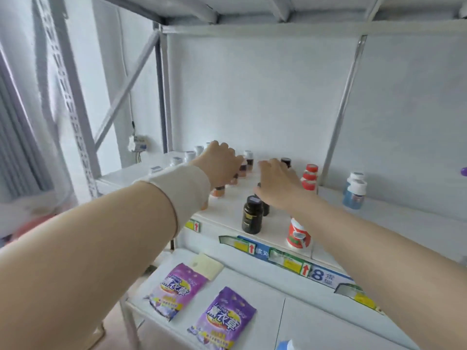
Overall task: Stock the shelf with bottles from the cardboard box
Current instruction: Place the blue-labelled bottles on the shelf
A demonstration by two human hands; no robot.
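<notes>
My left hand [222,165] reaches onto the white shelf [379,223] and covers a row of small orange-brown bottles [243,169]. Its fingers bend down over them, and their grip is hidden. My right hand [275,183] lies over a row of dark bottles with its fingers stretched toward the back and its thumb at a black cap. The front black bottle [252,215] stands free, just below that hand. A red-and-white bottle [298,236] stands at the shelf's front edge under my right forearm. The cardboard box is out of view.
Red-capped bottles [310,176] stand right of my right hand, blue bottles [355,190] further right, white-capped bottles [189,156] at back left. Price tags [290,261] line the shelf edge. Two purple bags [227,317] lie on the lower shelf. Metal uprights frame the bay.
</notes>
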